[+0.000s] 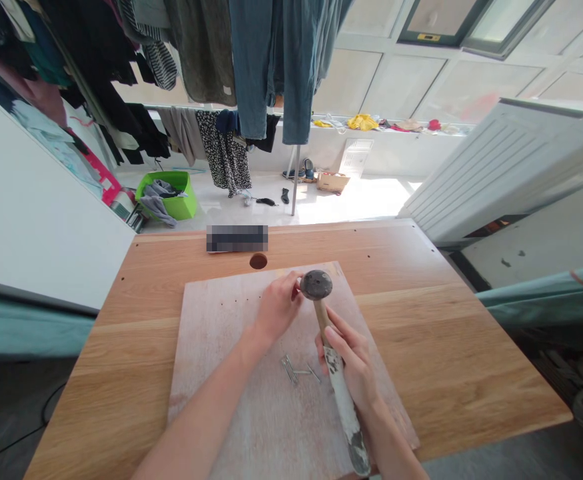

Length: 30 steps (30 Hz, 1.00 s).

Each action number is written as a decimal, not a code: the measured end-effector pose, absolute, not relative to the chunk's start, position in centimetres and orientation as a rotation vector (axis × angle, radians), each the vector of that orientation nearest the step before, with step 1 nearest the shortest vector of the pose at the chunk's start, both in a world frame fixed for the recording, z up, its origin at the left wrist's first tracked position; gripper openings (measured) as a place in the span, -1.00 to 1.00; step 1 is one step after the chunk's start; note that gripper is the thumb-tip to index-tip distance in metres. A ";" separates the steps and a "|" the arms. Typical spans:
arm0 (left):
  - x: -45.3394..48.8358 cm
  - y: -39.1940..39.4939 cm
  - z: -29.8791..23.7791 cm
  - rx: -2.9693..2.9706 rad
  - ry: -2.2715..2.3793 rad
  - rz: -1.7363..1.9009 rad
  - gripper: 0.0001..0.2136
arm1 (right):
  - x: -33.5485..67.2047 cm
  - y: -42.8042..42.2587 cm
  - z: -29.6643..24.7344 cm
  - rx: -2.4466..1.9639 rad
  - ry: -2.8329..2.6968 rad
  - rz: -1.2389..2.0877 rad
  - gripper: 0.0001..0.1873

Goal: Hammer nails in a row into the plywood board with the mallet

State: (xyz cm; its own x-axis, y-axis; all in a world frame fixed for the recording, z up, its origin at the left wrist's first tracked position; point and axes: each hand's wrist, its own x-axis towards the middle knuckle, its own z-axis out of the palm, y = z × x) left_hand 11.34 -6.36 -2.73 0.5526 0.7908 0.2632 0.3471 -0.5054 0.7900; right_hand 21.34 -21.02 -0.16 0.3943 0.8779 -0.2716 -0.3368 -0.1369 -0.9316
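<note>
My right hand (pixel 347 360) is wrapped round the paint-stained wooden handle of a hammer (pixel 316 285), whose dark round head hangs over the far part of a pale plywood board (pixel 221 347). My left hand (pixel 279 308) rests on the board just left of the hammer head, fingers pinched together at a spot under the head; what they pinch is too small to make out. Several loose nails (pixel 296 370) lie on the board between my two forearms.
The board lies on a wooden table (pixel 446 333) with a round hole (pixel 258 261) near its far edge. Beyond the table hang clothes on a rack (pixel 266 67), with a green basket (pixel 171 193) and shoes on the floor. A white panel (pixel 496 167) leans at the right.
</note>
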 end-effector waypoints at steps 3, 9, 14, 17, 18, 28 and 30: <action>11.3 -6.4 -2.6 2.125 0.927 0.826 -0.70 | 21.3 -21.0 -0.3 -1.301 -0.570 1.132 -0.22; 11.3 -6.4 -2.7 2.126 0.902 0.809 -0.72 | 21.4 -21.0 -0.2 -1.301 -0.559 1.107 -0.29; 11.6 -6.5 -3.2 2.153 0.876 0.834 -0.71 | 21.6 -21.1 -0.5 -1.281 -0.485 1.061 -0.26; 11.4 -6.6 -2.6 2.190 0.965 0.812 -0.69 | 21.8 -21.1 -0.8 -1.291 -0.427 1.029 -0.25; 11.1 -6.8 -2.1 2.215 0.996 0.787 -0.71 | 21.9 -21.1 -0.9 -1.291 -0.413 1.030 -0.25; 7.5 -13.9 2.4 2.711 0.357 0.213 -0.88 | 21.8 -20.9 0.4 -1.223 -0.412 1.027 -0.43; 7.9 -14.7 2.0 2.739 0.352 0.208 -0.87 | 21.8 -21.0 0.5 -1.201 -0.426 1.032 -0.47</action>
